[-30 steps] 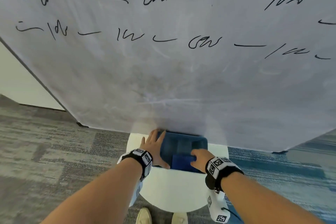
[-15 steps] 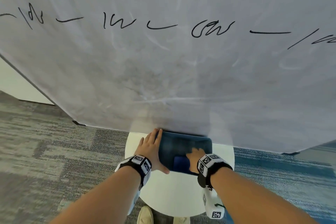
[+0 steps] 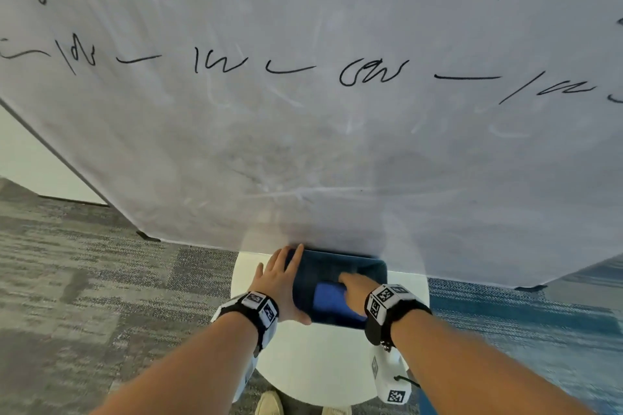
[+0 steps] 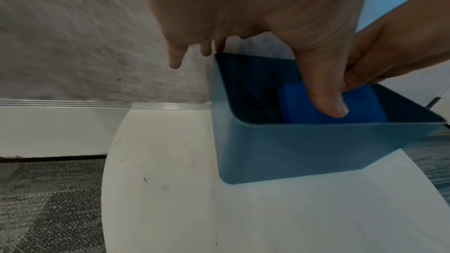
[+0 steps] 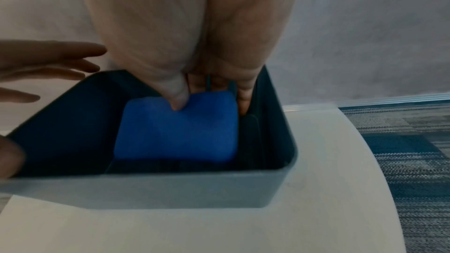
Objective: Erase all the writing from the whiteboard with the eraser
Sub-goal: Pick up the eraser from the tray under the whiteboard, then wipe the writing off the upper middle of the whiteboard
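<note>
While my left hand (image 3: 281,283) lies flat with straight fingers along the left wall of the blue bin (image 3: 340,266), thumb hooked over its near rim, my right hand (image 3: 355,290) reaches down inside it. Right thumb and fingers pinch the far end of the blue eraser (image 5: 177,128); the thumb presses its top face and the fingers curl down behind it, against the bin's right wall. Eraser position: inside the bin, toward the right side, lying flat. Open room remains in the bin's left half (dark, contents not discernible).

Bin position: on the round white table (image 3: 320,364), its far edge tucked against the lower edge of the whiteboard (image 3: 303,145). Bare tabletop shows on the near side, in front of the bin.

Whiteboard condition: two rows of black writing (image 3: 371,72) span the upper part, running off both sides of the head view; the lower band bears grey smears only. Patterned carpet (image 3: 84,280) lies to either side of the table.
</note>
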Tool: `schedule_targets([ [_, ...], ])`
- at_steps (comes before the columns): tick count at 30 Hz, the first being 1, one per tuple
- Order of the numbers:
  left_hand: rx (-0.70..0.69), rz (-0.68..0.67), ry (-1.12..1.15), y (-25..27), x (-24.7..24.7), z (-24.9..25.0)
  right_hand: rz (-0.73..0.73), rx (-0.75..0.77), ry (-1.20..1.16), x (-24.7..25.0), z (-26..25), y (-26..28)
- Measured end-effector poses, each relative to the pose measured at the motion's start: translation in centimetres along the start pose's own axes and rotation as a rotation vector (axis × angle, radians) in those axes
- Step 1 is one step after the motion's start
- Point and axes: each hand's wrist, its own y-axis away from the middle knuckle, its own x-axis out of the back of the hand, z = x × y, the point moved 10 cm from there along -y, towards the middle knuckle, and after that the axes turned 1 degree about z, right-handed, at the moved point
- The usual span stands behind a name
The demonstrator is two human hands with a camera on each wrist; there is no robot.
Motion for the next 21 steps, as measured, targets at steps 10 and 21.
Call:
schedule_targets([
  [10,-0.061,0.116,0.050,3.6,6.2,2.1,0.051,0.008,-0.382,4.9,-1.5,6.3],
  [21,-0.071,0.448,0.154,10.5,22.5,3.5,0.345,0.335,-0.120,17.1,-8.1,16.3],
])
